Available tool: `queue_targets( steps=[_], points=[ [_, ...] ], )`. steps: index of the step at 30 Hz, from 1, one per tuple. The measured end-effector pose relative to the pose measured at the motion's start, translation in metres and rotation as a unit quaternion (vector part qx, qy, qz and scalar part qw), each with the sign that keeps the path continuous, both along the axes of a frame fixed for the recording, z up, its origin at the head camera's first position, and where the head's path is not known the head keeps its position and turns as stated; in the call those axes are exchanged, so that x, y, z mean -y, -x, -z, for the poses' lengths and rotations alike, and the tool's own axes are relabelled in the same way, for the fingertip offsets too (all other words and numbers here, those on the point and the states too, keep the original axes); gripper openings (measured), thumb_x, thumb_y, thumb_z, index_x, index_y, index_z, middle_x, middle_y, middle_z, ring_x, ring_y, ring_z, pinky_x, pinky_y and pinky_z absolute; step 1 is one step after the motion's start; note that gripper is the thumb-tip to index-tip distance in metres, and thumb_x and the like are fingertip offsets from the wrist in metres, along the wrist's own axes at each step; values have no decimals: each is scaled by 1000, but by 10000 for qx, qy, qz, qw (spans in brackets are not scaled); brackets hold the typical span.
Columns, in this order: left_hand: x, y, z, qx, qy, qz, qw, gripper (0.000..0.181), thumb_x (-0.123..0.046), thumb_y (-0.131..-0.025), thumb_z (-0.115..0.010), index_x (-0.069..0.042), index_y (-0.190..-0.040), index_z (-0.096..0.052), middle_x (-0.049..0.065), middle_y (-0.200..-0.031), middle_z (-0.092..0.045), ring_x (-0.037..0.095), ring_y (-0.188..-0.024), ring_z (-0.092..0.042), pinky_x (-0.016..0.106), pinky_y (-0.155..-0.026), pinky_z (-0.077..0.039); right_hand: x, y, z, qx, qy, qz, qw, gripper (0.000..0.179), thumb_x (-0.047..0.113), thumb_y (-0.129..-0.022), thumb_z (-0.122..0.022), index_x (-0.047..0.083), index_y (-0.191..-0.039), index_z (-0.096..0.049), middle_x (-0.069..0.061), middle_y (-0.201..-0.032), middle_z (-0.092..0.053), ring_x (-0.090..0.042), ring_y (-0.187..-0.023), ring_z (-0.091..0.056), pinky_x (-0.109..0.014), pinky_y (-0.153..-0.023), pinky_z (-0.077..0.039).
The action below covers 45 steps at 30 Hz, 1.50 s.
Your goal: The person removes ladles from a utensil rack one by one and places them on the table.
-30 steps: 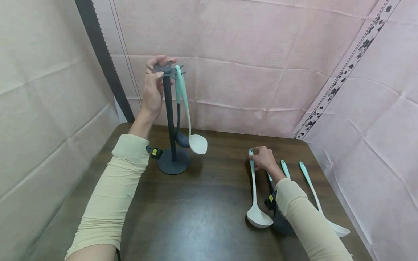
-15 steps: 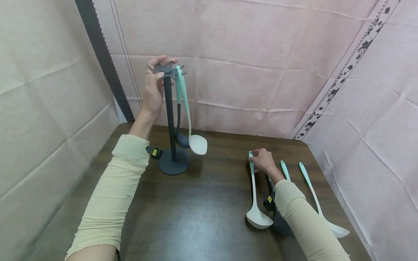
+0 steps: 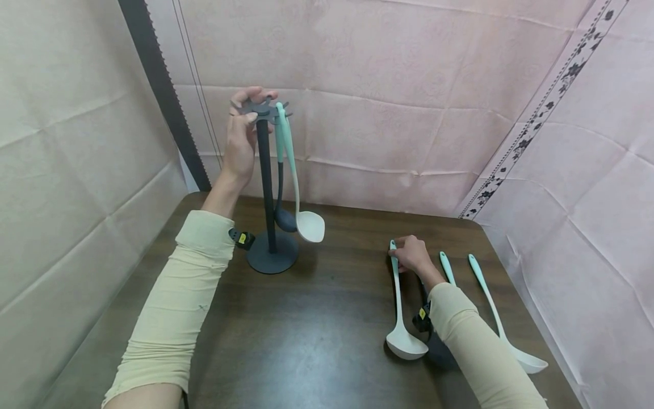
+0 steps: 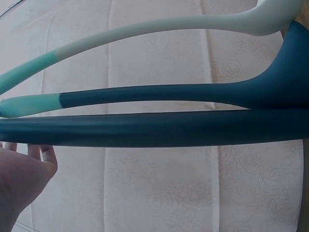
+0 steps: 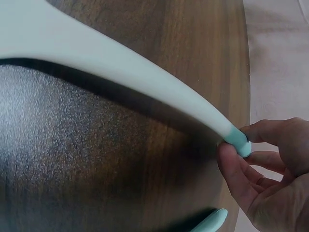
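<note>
A dark grey utensil stand (image 3: 267, 187) rises at the back left of the table. My left hand (image 3: 239, 145) grips its hooked top, thumb in front and fingers behind. From the hooks hang a dark spoon (image 3: 286, 220) and a white utensil with a broad head (image 3: 310, 226), both with mint handles. On the right side, my right hand (image 3: 413, 255) pinches the mint handle end of a white ladle (image 3: 405, 343). In the right wrist view, thumb and fingers close on the tip of the ladle's handle (image 5: 239, 141), with a shadow below the shaft.
Right of the ladle lies a dark utensil (image 3: 440, 351), partly hidden under my right forearm. A mint handle (image 3: 447, 267) shows beyond the sleeve. Farther right lies another white utensil (image 3: 528, 360). Cloth walls (image 3: 378, 130) stand behind and beside the wooden table (image 3: 306, 318).
My right hand has come slightly toward me and lower with the ladle's handle end; the bowl has barely shifted. My left hand stays on the stand.
</note>
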<state>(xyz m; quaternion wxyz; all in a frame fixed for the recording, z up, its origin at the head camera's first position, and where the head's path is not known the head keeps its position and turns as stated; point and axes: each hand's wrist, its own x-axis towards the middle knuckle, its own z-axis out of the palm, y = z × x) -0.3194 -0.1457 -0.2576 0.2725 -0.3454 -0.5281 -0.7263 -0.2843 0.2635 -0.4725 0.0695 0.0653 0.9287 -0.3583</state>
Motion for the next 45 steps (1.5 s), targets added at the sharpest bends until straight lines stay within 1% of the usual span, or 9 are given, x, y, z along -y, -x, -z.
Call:
queue_targets(
  steps=[6,16,22,26,34,38,41,42,45],
  points=[
    [0,-1,-1,-7,26,-2,10000,45,-18,-99,-32,-10,-139,-50,24,-145,-60,32,-128,-58,40,-92,-46,1,0,0,46,-44,-44,10000,51,14,-103,-68,-7,-148,-56,-30,-117,-67,-21,-59,-67,-35,-58,-61],
    [-1,-1,-2,46,-5,44,10000,45,-18,-98,-32,-9,-140,-49,24,-145,-59,31,-127,-58,37,-92,-46,1,-1,4,-6,-144,-93,9999,51,12,-102,-69,-9,-146,-56,-34,-128,-65,-21,-59,-68,-37,-58,-62],
    [-1,-2,-4,-14,-34,42,10000,45,-17,-98,-33,-9,-139,-50,26,-145,-58,32,-127,-58,38,-91,-47,1,-3,5,-6,-166,-53,9998,52,13,-101,-71,-8,-147,-56,-34,-129,-65,-22,-59,-68,-36,-57,-61],
    [-1,-2,-5,-23,-44,46,10000,44,-17,-98,-33,-10,-139,-50,26,-145,-59,32,-127,-58,38,-92,-47,2,-3,5,4,-150,-7,9999,52,13,-101,-72,-6,-147,-57,-32,-126,-67,-22,-59,-67,-35,-57,-61],
    [-1,-2,-5,53,-39,59,10000,44,-17,-99,-33,-11,-139,-49,22,-145,-61,32,-128,-58,39,-93,-46,3,0,4,103,-211,-29,9997,57,17,-100,-73,-6,-149,-55,-27,-107,-70,-20,-55,-65,-35,-55,-61],
    [0,-2,-3,111,-19,84,9999,44,-17,-99,-33,-10,-140,-49,23,-146,-59,32,-130,-57,39,-94,-46,5,-1,2,260,-388,-175,9988,62,24,-102,-71,-5,-153,-49,-28,-111,-66,-22,-59,-66,-35,-55,-61],
    [0,-1,-2,128,-1,103,9999,45,-17,-99,-32,-10,-140,-48,26,-147,-57,32,-132,-57,40,-95,-46,7,-5,-6,422,-430,-301,9977,71,28,-104,-68,-5,-159,-37,-35,-134,-57,-25,-69,-67,-37,-58,-62],
    [0,-1,-2,130,8,95,9999,45,-18,-99,-32,-10,-141,-47,25,-147,-57,31,-132,-56,40,-95,-46,8,-6,-8,487,-443,-338,9973,74,29,-105,-67,-4,-162,-33,-36,-138,-54,-27,-73,-67,-38,-60,-62],
    [1,-1,0,146,2,82,9999,45,-18,-99,-33,-11,-141,-47,23,-147,-58,31,-132,-56,39,-94,-46,10,-10,-18,631,-470,-490,9957,83,32,-106,-64,-2,-167,-19,-39,-156,-38,-35,-88,-70,-44,-68,-63]
  ],
)
